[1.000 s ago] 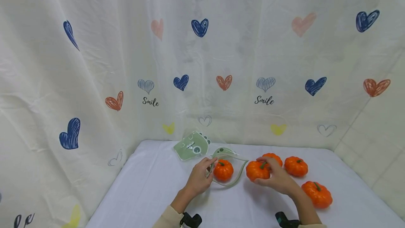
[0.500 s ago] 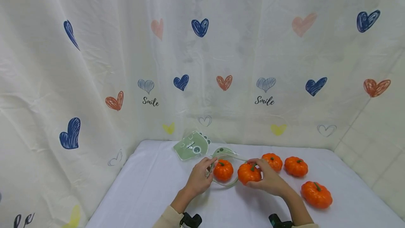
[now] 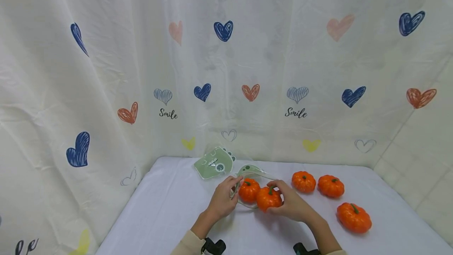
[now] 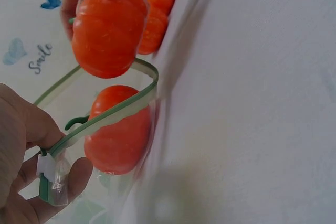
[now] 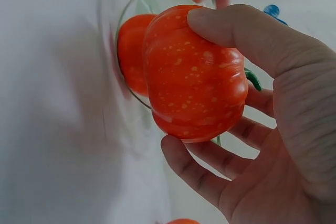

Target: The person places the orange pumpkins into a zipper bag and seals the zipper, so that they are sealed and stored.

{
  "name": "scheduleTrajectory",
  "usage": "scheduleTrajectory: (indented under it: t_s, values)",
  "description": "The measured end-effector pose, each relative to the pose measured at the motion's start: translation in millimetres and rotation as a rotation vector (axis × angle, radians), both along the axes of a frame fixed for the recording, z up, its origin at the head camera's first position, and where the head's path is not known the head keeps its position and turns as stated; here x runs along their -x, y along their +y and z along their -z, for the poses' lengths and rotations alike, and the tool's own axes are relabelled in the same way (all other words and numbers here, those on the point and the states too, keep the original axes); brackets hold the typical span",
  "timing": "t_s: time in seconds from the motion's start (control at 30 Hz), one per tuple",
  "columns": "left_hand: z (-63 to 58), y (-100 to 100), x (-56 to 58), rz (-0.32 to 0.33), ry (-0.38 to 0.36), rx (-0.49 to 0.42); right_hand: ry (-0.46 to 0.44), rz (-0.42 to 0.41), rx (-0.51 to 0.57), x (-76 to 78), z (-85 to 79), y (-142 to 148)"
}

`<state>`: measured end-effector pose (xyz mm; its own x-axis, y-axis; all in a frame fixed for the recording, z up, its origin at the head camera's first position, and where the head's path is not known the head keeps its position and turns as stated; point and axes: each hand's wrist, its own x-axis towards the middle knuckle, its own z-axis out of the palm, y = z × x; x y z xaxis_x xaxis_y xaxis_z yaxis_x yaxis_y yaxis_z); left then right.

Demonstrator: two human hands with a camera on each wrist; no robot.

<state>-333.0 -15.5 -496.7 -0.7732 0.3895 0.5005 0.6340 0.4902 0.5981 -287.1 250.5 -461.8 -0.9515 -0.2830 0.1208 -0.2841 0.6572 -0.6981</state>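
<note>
Head view, right hand (image 3: pixel 291 204) now closer to bag (image 3: pixel 262 175), gripping pumpkin (image 3: pixel 268 200)

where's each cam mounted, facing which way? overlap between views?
Head: on the person's head, facing forward and down over the table; left hand, right hand and forearms show.
Left wrist: on that wrist, facing the green-rimmed zip bag; left hand close up, right hand at top.
Right wrist: on that wrist, facing the held pumpkin; right hand close up, left hand at top.
Shared: both wrist views show the held pumpkin and the bagged pumpkin.
</note>
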Motion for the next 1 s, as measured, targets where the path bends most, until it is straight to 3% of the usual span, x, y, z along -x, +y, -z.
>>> scheduleTrajectory:
  t_s: [0.2, 0.4, 0.6, 1.0]
  values:
    - [-0.9, 0, -1.5, 0.003, 0.001, -0.01, -0.007, -0.008, -0.007, 1.2, 5.9, -7]
    - [-2.8, 1, -3.8, 0.023, 0.048, -0.003, -0.019, 0.023, -0.013, 1.3, 9.2, -14]
    - [-5.6, 2, -6.7, 0.035, 0.086, 0.023, 0.032, 0.052, -0.038, 1.6, 13.9, -21]
    - [-5.8, 5, -6.8, 0.063, 0.15, 0.016, 0.104, 0.198, -0.048, 2.2, 23.8, -41]
